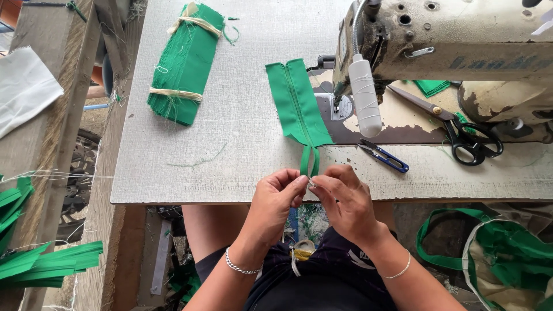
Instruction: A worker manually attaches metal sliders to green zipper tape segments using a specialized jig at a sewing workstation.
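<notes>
The grey textured table (230, 132) carries a worn sewing machine (449, 52), black scissors (461, 129), blue thread snips (385, 155) and a tied bundle of green fabric (184, 63). At the table's near edge, the left hand (276, 201) and right hand (345, 198) both pinch the tail of the green zipper strip (298, 103). Green offcuts (46, 265) lie on the floor to the left.

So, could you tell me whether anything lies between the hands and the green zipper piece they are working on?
Nothing visible does. The left hand and right hand already pinch the loose tail ends of the green zipper piece at the table edge; the blue thread snips lie off to the right.
</notes>
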